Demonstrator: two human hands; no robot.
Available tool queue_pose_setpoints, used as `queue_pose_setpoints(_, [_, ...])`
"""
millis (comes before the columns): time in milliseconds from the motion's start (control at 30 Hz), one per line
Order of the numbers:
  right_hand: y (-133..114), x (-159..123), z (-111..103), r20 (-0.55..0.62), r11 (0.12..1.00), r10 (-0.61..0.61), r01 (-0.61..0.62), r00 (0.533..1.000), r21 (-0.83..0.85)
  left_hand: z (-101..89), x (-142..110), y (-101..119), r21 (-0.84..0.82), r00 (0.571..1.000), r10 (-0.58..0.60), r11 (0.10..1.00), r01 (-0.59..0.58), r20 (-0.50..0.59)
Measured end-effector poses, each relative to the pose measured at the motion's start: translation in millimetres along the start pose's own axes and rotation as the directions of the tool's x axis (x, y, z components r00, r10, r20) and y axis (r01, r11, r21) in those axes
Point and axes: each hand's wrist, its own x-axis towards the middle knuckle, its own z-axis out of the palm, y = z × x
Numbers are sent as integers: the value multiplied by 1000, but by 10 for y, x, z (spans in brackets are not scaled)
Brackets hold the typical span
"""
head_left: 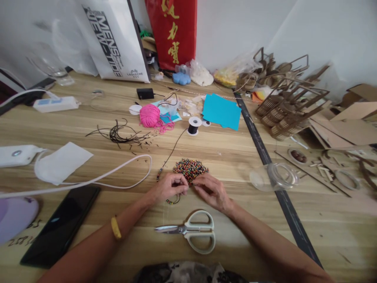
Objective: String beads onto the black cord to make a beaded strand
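A black cord (174, 148) runs from its white-rimmed spool (193, 126) down to my left hand (168, 188). My left hand is closed in a pinch on this cord, and a short loop with several small coloured beads (169, 202) hangs below it. More strung beads (159, 173) show just left of that hand. My right hand (214, 192) is closed too, thumb and forefinger together close to the left fingertips; what they pinch is too small to make out. Just beyond both hands lies a pile of multicoloured round beads (191, 168). Scissors (200, 230) with pale handles lie nearer me.
Black cord pieces (119, 133), pink yarn (150, 116) and blue sheets (222, 111) lie further back. A phone (60, 228) and a white cable (118, 173) are at left. Clear plastic rings (282, 176) and small woven baskets (282, 122) stand at right.
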Motion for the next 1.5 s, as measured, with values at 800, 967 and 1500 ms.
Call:
queue_pose_setpoints(800, [-18,-5,34,18,995,17,-19,1000,96,-5,6,2,61,999,36,997,-36,9])
queue_pose_setpoints(967, [-32,11,12,37,996,7,-11,999,93,-4,8,-15,58,999,35,998,-36,16])
queue_pose_setpoints(1500, [-7,-3,40,35,994,4,-8,999,105,-2,10,-17,109,998,59,992,-61,25])
